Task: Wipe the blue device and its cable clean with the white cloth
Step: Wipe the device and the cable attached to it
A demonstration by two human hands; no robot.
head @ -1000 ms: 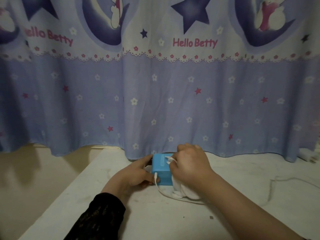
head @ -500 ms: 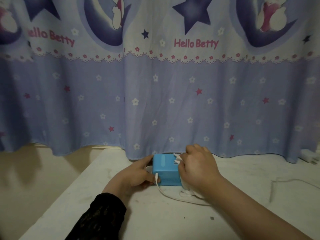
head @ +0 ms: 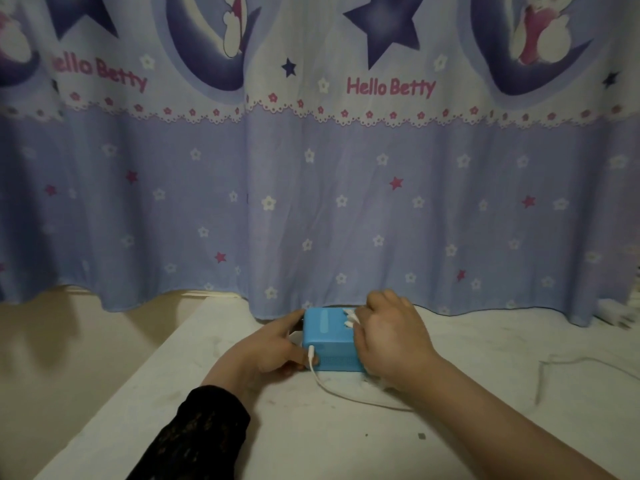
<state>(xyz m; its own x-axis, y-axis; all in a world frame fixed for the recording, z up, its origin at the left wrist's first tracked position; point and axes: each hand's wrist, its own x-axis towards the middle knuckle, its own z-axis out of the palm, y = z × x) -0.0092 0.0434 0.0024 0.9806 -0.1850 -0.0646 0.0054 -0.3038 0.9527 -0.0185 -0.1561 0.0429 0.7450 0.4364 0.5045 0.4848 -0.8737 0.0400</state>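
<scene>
A small blue box-shaped device (head: pixel 327 336) stands on the white table (head: pixel 207 393) close to the curtain. A white cable (head: pixel 332 389) is plugged into its near left corner and runs right across the table under my right forearm. My left hand (head: pixel 266 351) grips the device's left side, thumb at the front corner by the plug. My right hand (head: pixel 391 337) is curled round the white cloth (head: pixel 350 318) and presses it against the device's right side and top; only bits of cloth show between and below the fingers.
A blue star-patterned curtain (head: pixel 311 202) hangs down to the table's far edge just behind the device. A thin grey cord (head: pixel 568 362) lies on the table at right. A white object (head: pixel 620 315) sits at the far right by the curtain. The table's left edge runs diagonally.
My right hand with the cloth has slid rightward across the device's top to its right side, uncovering more of the blue top. The left hand has stayed on the left side.
</scene>
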